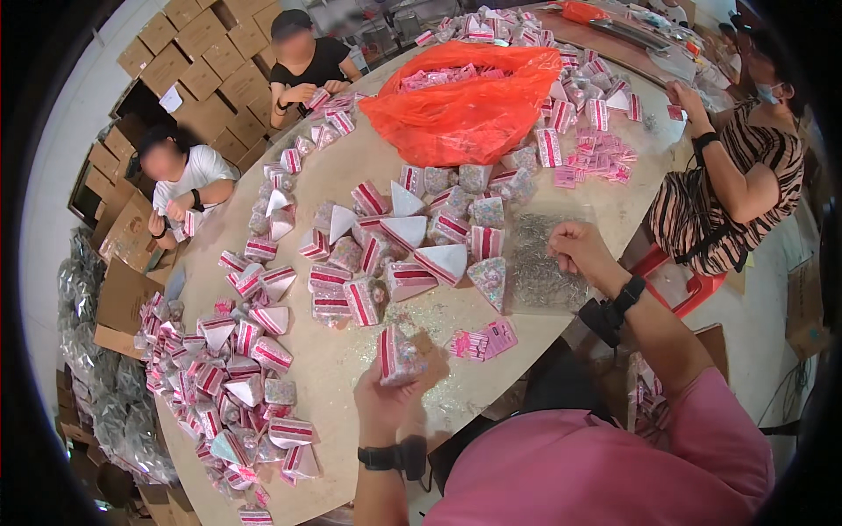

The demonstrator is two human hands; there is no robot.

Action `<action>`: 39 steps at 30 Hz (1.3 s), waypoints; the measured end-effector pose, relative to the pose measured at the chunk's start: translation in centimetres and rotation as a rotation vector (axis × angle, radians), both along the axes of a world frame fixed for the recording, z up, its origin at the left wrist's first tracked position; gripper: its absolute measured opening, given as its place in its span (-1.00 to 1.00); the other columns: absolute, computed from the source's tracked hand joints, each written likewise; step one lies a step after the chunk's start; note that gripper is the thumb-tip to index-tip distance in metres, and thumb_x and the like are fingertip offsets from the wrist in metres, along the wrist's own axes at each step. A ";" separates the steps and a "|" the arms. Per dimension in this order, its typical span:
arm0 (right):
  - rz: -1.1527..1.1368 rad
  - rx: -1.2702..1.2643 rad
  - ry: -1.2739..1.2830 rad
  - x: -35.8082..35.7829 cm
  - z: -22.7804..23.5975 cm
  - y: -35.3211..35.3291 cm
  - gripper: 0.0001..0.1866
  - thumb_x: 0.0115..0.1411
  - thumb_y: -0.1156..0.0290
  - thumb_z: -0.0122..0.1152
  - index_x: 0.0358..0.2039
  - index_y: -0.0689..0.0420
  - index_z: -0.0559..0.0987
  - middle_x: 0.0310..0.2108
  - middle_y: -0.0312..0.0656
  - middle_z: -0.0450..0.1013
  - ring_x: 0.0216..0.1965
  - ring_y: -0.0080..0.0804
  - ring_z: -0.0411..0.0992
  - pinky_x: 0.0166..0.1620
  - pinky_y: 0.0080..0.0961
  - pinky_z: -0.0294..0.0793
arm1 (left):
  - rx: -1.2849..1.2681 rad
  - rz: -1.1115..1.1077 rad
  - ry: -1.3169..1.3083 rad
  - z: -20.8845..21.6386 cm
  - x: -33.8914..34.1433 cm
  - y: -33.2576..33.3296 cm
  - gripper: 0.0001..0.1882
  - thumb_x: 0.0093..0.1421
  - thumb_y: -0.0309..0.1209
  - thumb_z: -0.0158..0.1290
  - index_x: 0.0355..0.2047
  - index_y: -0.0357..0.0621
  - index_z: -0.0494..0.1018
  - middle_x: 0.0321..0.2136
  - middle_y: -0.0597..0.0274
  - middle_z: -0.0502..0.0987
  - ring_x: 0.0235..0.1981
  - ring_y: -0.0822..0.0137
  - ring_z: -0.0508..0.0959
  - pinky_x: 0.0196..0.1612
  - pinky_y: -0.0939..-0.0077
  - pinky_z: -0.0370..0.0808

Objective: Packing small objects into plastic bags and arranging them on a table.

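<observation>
My left hand [383, 399] grips a toy cake slice [399, 355], white and glittery with a red band on its side, just above the near edge of the table. Over a shallow see-through tray [517, 302] full of small silvery metal pieces [545, 263], my right hand [579, 250] has its fingers pinched together. Whatever may be between those fingertips is too small to make out. Several pink printed cards [485, 340] lie between my two hands. Beyond them, a cluster of similar cake slices [408, 280] covers the middle of the table.
A large heap of cake slices [232, 377] spreads along the left side. Farther back sits an open red plastic bag [465, 114] holding pink cards, with more pink cards [596, 158] beside it. Co-workers sit around the table. Cardboard boxes [206, 79] are stacked at the back left.
</observation>
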State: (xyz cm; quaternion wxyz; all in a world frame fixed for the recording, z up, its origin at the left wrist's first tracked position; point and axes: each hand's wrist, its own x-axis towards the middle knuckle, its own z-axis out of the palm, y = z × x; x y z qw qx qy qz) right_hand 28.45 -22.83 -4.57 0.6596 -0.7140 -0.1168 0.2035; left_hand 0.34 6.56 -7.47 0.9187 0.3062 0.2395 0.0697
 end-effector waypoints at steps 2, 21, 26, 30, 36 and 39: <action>-0.014 0.011 0.052 -0.5 0.6 0.3 -0.96 0.11 0.46 0.07 -0.44 0.12 0.47 -0.65 -0.24 0.40 -0.74 -0.56 0.30 -0.72 -0.64 0.18 | -0.137 0.031 -0.019 0.1 0.0 -1.0 -0.46 0.17 -0.14 -0.11 0.06 -0.25 0.27 -0.07 -0.04 0.43 -0.10 -0.04 0.48 -0.19 0.11 0.53; 0.189 -0.593 -0.861 -0.3 -0.9 0.6 -0.88 0.06 0.40 0.05 -0.45 0.18 0.41 -0.47 0.02 0.40 -0.38 0.08 0.38 -0.30 -0.11 0.34 | 0.067 -0.037 -0.058 0.9 -0.1 -4.4 -0.57 0.25 -0.38 -0.20 0.11 -0.31 0.22 -0.05 -0.02 0.40 -0.08 0.02 0.47 -0.06 0.03 0.49; 0.170 -0.655 -0.721 -0.2 -2.0 0.4 -0.88 0.07 0.43 0.02 -0.39 0.18 0.39 -0.48 0.03 0.40 -0.38 0.09 0.38 -0.32 -0.13 0.34 | -0.293 -0.049 -0.081 0.2 -0.5 -3.9 -0.56 0.29 -0.28 -0.28 0.11 -0.23 0.22 -0.06 -0.03 0.42 -0.06 -0.02 0.46 -0.09 -0.01 0.49; 0.264 -0.671 -0.705 -0.5 -0.3 -0.2 -0.91 0.04 0.50 -0.03 -0.41 0.18 0.43 -0.45 0.04 0.44 -0.35 0.08 0.41 -0.30 -0.11 0.36 | -0.142 0.039 0.059 -0.2 -0.7 -4.2 -0.53 0.24 -0.15 -0.15 0.06 -0.17 0.28 -0.05 0.04 0.44 -0.11 0.03 0.50 -0.27 0.16 0.54; 0.214 -0.554 -0.707 0.2 0.8 -0.6 -0.89 -0.01 0.47 0.02 -0.45 0.20 0.47 -0.47 0.02 0.42 -0.40 0.04 0.39 -0.31 -0.18 0.36 | -0.090 0.077 -0.057 2.6 -0.2 -5.6 -0.55 0.19 -0.46 -0.03 0.10 -0.26 0.25 -0.04 0.07 0.42 -0.05 0.16 0.46 -0.02 0.27 0.44; 0.183 -0.430 -0.740 0.6 0.8 -0.8 -0.91 -0.01 0.49 0.04 -0.47 0.23 0.46 -0.50 -0.01 0.41 -0.44 -0.04 0.39 -0.34 -0.27 0.35 | 0.207 0.089 -0.047 3.1 -0.4 -6.7 -0.53 0.18 -0.48 -0.05 0.12 -0.25 0.23 0.00 0.08 0.39 0.01 0.14 0.41 0.01 0.21 0.40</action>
